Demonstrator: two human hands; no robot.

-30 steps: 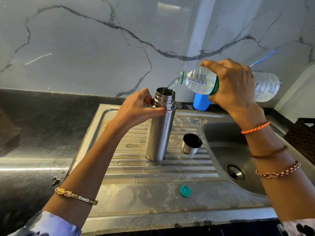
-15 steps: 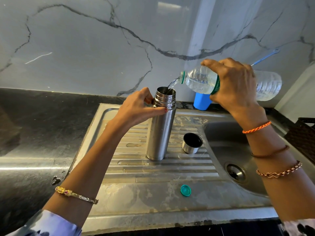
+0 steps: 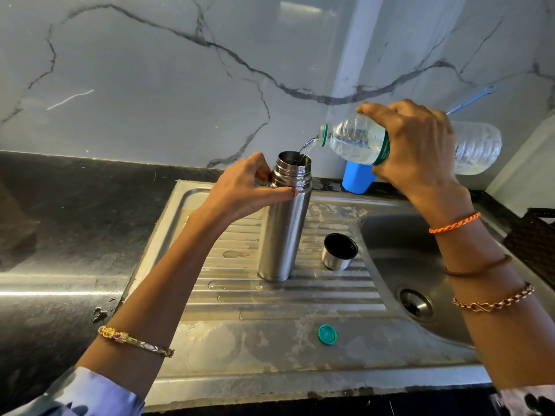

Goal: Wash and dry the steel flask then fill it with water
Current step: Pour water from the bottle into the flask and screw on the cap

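The steel flask [image 3: 283, 223] stands upright and uncapped on the ribbed drainboard [image 3: 234, 295]. My left hand [image 3: 240, 187] grips it just below the threaded neck. My right hand [image 3: 414, 148] holds a clear plastic water bottle [image 3: 357, 139] tilted almost level, its mouth just above the flask's opening. A thin stream of water runs from the bottle into the flask. The flask's steel cup lid [image 3: 339, 251] sits open side up to the flask's right.
A green bottle cap [image 3: 327, 334] lies on the flat front of the drainboard. The sink basin [image 3: 399, 253] with its drain [image 3: 416, 303] is at the right. A blue cup [image 3: 357, 177] stands behind the bottle. A dark basket [image 3: 534, 241] sits far right. Black counter [image 3: 75, 220] lies left.
The bottle stays tilted and water keeps pouring into the flask. Both hands hold nearly the same positions.
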